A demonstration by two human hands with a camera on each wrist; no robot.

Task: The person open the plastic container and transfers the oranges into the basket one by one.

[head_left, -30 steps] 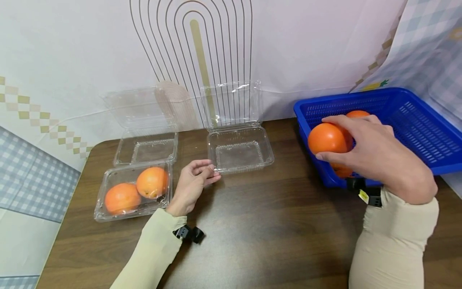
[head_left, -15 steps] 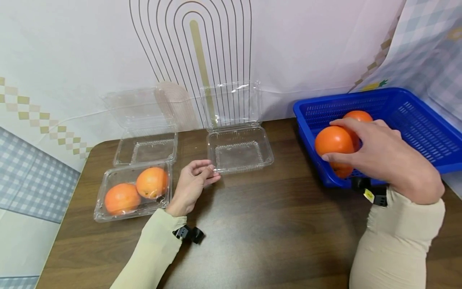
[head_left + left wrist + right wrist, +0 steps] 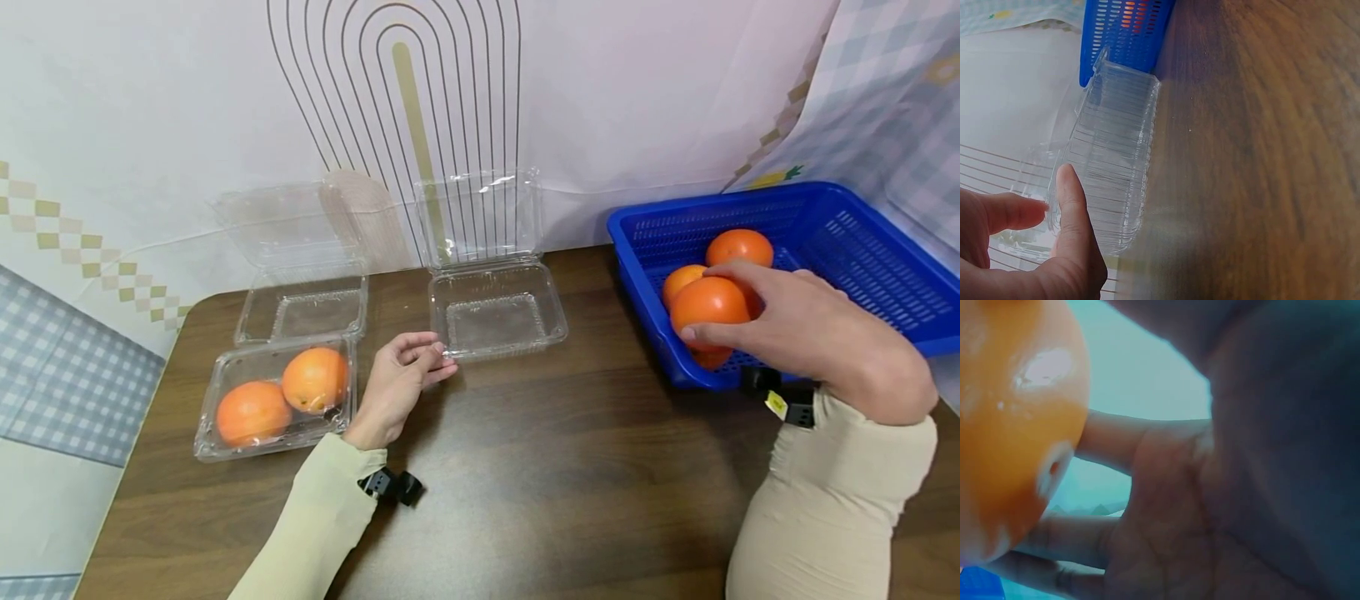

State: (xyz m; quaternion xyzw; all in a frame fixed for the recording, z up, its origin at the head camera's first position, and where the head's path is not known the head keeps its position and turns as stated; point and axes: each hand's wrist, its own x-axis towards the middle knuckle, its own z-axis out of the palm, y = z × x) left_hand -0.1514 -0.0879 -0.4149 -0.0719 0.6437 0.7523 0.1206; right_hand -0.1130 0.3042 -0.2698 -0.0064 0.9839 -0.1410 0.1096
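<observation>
My right hand [image 3: 701, 302] grips an orange [image 3: 716, 307] just above the near left corner of a blue basket [image 3: 862, 250]; the right wrist view shows the orange [image 3: 1010, 425] against the palm [image 3: 1210, 487]. Other oranges [image 3: 738, 247] lie in the basket. My left hand [image 3: 431, 354] rests on the table, thumb and forefinger straight against the near left corner of an empty open clear clamshell [image 3: 495, 321]. The left wrist view shows that thumb [image 3: 1072, 212] on the clamshell rim [image 3: 1116, 156].
A clear box [image 3: 217, 442] holding two oranges [image 3: 253, 412] sits at the left front. Behind it stands another open, empty clamshell [image 3: 303, 308]. The dark wooden table [image 3: 562, 467] ends at a patterned backdrop; its left edge is rounded.
My right hand has carried the orange rightward and lower, over the basket, uncovering another orange behind it. The left hand has stayed still.
</observation>
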